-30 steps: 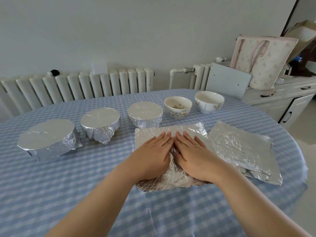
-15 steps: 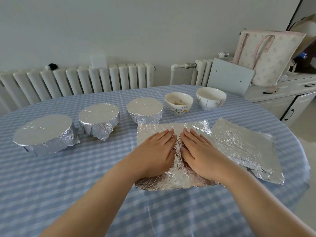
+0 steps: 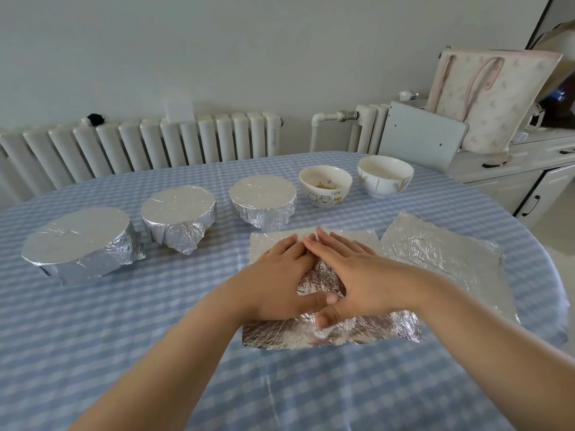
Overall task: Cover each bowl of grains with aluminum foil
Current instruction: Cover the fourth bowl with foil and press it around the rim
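Note:
A crinkled foil sheet lies flat on the blue checked table. My left hand and my right hand press on it side by side, fingers straight, fingertips and thumbs touching. A second foil sheet lies to the right, partly under the first. Three foil-covered bowls stand in a row: a large one at the left, a middle one and a third. Beyond the hands stand two uncovered white bowls, one with a cartoon print and grains inside and one plain.
The round table has its cloth edge dropping off at the right. White radiators line the wall behind. A grey board, a pale tote bag and a white cabinet stand at the back right.
Both hands have slid forward and inward on the foil sheet; the fingertips and thumbs now touch, leaving a bare triangle of foil between the palms.

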The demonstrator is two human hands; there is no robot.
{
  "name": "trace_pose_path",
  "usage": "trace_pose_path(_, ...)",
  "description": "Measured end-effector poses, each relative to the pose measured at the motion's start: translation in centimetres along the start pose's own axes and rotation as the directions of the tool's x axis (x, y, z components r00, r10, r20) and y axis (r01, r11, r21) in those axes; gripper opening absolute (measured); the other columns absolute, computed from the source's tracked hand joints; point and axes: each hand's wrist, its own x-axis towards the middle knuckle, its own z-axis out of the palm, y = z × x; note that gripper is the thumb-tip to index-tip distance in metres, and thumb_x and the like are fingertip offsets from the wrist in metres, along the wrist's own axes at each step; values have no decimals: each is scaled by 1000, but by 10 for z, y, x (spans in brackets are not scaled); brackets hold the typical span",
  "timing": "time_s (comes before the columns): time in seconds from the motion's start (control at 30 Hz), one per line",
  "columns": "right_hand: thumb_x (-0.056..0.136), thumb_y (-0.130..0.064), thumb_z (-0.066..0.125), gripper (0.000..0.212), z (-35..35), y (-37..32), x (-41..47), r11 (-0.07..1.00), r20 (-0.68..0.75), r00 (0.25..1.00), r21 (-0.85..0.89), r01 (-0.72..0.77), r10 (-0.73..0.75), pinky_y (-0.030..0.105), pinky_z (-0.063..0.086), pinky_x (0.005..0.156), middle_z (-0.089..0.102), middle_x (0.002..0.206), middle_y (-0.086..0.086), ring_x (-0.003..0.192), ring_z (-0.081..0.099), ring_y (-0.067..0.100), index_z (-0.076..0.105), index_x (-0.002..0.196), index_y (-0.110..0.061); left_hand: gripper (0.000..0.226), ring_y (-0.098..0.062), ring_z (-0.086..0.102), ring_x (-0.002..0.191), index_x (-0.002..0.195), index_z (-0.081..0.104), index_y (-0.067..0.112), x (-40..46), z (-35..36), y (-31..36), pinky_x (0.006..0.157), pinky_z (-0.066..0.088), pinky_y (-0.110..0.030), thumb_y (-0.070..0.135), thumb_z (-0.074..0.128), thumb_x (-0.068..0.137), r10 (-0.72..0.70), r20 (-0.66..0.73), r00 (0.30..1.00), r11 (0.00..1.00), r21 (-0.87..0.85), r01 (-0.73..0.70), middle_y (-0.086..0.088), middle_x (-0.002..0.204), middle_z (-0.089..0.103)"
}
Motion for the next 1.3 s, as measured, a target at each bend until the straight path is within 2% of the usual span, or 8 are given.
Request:
trace_pose_path(0.17, 52, -85, 63, 137, -7, 4, 3, 1000, 115, 993, -18, 7, -5, 49, 1, 121, -37, 151, -19, 141, -30, 8, -35, 138, -45, 118, -12, -9, 149, 155, 0, 30, 0, -2, -1, 122, 11, -44, 90, 42, 64, -18, 52, 998, 995, -92, 23, 18, 161, -5)
trace_pose_path(0.4, 55, -75, 74, 139, -6, 9, -4, 1000, 109, 994, 22, 8, -10, 43, 5, 121, -37, 147, -30, 139, -30, 1, -32, 140, -46, 127, -3, -2, 145, 154, 0, 35, -4, -8, 3, 120, 15, -35, 76, 72, 58, -10, 71, 997, 989, -148, 20, 27, 157, -4)
trace_pose_path(0.63, 53, -73, 77, 131, 21, 31, -19, 933, -94, 995, 357, 47, -14, 42, 14, 121, -33, 144, -39, 144, -18, 0, -23, 138, -61, 125, -3, -7, 146, 155, 4, 32, -4, -2, 0, 121, 15, -39, 77, 71, 59, -54, 59, 997, 993, -106, 60, 26, 158, -13)
trace_pose_path(0.77, 52, -71, 80, 129, 52, 34, -22, 810, -252, 966, 577, 100, 60, 34, 25, 117, -5, 153, -35, 145, 6, -3, -12, 143, -59, 112, 2, -2, 145, 150, 15, 45, -8, 5, -1, 119, 19, -44, 72, 76, 59, -37, -19, 999, 970, -242, 31, 32, 155, -10)
trace_pose_path(0.9, 57, -58, 84, 126, 69, 35, -19, 723, -319, 942, 675, 146, 107, 17, 21, 109, 17, 146, -35, 137, 18, -14, -3, 148, -50, 106, 4, 6, 145, 143, 28, 48, -14, 16, -4, 117, 28, -45, 62, 84, 54, -52, -149, 987, 879, -475, -26, 36, 153, -8)
trace_pose_path(1.1, 49, -69, 80, 128, 76, 31, -16, 667, -379, 915, 718, 198, 137, 6, 25, 107, 20, 148, -28, 132, 19, -22, -1, 146, -49, 135, 2, 28, 141, 148, 2, 51, -23, 45, -5, 117, 30, -38, 55, 91, 47, -222, -228, 948, 634, -772, -38, 21, 153, 21)
trace_pose_path(1.2, 47, -76, 77, 137, 83, 29, -11, 656, -431, 886, 721, 223, 172, 26, 27, 115, 22, 155, -6, 142, 25, 1, -11, 147, -48, 148, 4, 35, 136, 149, -13, 44, -24, 53, -5, 116, 30, -31, 55, 92, 45, -256, -196, 947, 546, -837, -25, 23, 146, 34)
trace_pose_path(1.3, 45, -78, 76, 140, 85, 26, -9, 651, -462, 868, 719, 244, 185, 39, 27, 118, 21, 155, 1, 143, 27, 9, -20, 143, -49, 153, 6, 38, 134, 148, -21, 41, -24, 58, -8, 113, 32, -24, 51, 93, 46, -236, -173, 956, 528, -849, -24, 30, 141, 39)
